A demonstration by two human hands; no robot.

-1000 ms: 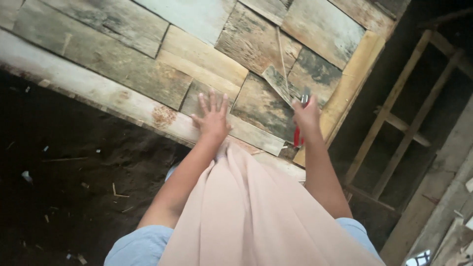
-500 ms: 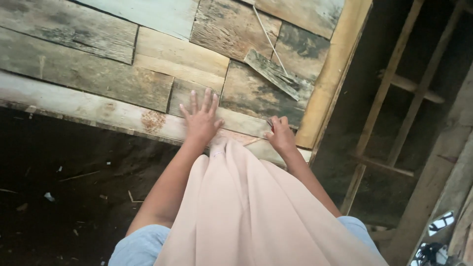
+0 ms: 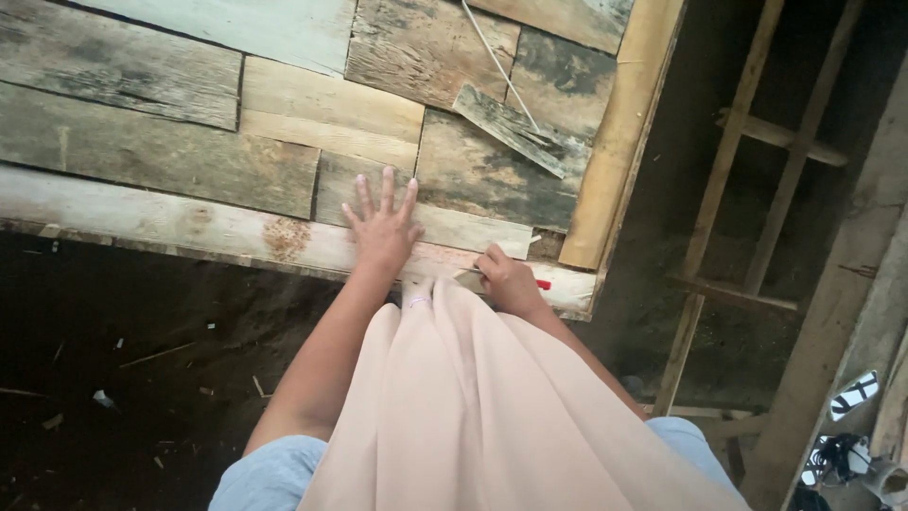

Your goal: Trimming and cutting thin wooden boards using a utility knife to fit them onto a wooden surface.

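Loose board scrap lies beyond both hands.

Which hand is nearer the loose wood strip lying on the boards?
Right. The right hand is closed at the platform's edge, below the loose strip. The left hand lies flat on the boards, farther left of it.
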